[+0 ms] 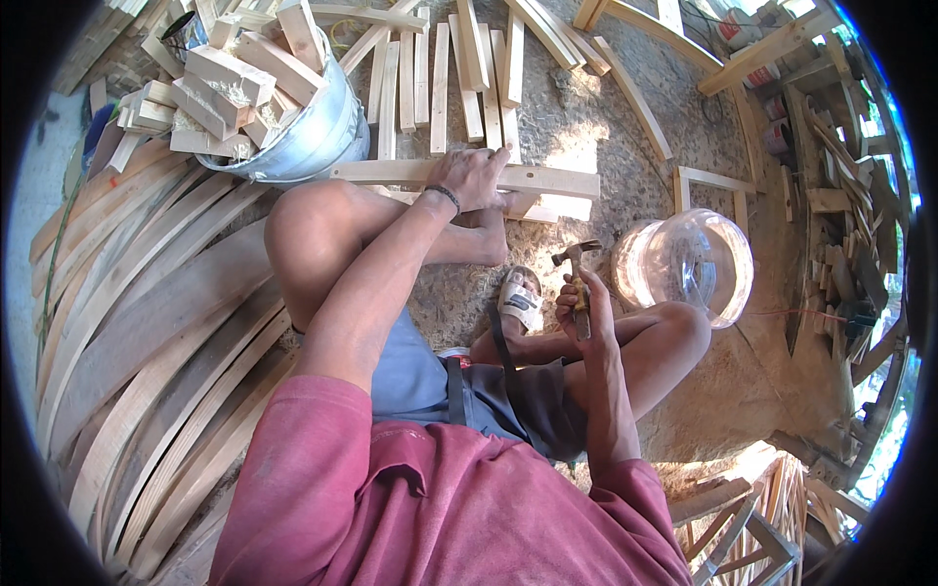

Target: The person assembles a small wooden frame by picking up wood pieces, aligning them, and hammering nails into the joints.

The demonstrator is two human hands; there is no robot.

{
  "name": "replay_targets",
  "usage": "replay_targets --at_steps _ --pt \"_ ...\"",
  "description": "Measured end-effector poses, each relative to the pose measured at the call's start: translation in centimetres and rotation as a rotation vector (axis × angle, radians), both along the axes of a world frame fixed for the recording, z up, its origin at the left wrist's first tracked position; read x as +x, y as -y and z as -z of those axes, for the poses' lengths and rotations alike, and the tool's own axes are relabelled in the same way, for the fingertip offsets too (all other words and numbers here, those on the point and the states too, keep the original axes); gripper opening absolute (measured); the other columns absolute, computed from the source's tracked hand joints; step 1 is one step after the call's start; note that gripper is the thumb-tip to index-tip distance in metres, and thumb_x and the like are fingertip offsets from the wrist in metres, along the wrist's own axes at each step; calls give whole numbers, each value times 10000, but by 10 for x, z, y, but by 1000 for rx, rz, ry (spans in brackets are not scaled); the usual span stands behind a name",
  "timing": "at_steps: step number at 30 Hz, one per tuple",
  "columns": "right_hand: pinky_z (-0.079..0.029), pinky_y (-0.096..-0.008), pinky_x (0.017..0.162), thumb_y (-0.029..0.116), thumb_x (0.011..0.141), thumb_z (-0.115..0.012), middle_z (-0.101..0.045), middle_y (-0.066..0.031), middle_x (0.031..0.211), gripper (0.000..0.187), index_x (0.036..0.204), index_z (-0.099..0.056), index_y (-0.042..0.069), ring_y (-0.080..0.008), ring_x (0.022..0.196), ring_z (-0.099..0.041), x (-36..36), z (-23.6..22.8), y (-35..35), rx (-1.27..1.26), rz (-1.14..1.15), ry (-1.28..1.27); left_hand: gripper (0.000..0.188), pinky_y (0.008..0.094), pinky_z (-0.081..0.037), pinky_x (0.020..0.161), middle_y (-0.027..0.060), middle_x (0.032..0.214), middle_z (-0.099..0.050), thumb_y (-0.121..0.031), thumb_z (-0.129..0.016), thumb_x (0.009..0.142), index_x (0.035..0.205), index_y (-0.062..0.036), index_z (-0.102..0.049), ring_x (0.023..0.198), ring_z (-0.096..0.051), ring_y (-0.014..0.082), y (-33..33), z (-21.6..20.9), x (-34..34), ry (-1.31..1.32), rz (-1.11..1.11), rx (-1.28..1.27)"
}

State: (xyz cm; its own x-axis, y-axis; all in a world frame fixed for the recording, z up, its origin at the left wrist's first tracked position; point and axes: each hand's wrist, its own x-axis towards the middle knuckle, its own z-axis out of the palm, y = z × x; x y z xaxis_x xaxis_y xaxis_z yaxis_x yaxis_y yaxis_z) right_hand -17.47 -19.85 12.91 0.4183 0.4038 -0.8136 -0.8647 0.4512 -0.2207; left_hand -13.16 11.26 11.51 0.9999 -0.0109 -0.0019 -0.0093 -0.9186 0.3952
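My left hand (469, 179), with a dark bracelet at the wrist, is closed over a long wooden bar (557, 182) lying crosswise in front of my legs. Beneath its right part another short piece of wood (532, 210) shows, and I cannot tell how the two are joined. In my right hand (586, 308) is a claw hammer (576, 252), gripped by its handle and held with the head up over my right leg. The hammer stands apart from the bar.
A metal bucket (332, 132) heaped with wood blocks (230, 83) stands at the far left. Several wooden strips (440, 88) lie ahead. Curved planks (166, 361) are piled at my left. To the right sit a clear plastic jug (684, 266) and a wooden frame (715, 181).
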Motion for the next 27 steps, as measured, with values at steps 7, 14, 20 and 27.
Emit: replay_targets --at_steps 7,14,20,27 --pt "-456 -193 515 265 963 -656 -533 16 726 196 985 -537 110 -67 586 -523 -2 -2 -5 -77 -51 63 611 475 -565 820 161 985 -708 -533 -816 712 1045 -86 -567 943 -699 362 -1 0 1 -10 3 -19" --pt "-442 -208 522 309 965 -656 -532 29 740 260 1056 -526 103 -60 591 -522 -3 4 -7 -132 -113 76 596 479 -558 849 170 1027 -702 -524 -803 721 1054 -84 -576 981 -688 366 1 -9 0 -52 -6 -23" --pt "-422 -221 526 319 967 -652 -525 37 739 262 1066 -523 113 -63 588 -511 -6 6 -10 -184 -174 96 591 492 -555 818 176 982 -707 -527 -796 709 1026 -79 -575 947 -692 382 -3 -3 1 -33 -4 -43" --pt "-419 -226 520 285 973 -646 -510 29 742 225 1067 -526 119 -65 590 -497 -7 6 -18 -309 -279 133 748 500 -550 869 197 957 -729 -612 -789 718 1221 -113 -548 951 -719 368 0 0 1 -53 2 -11"
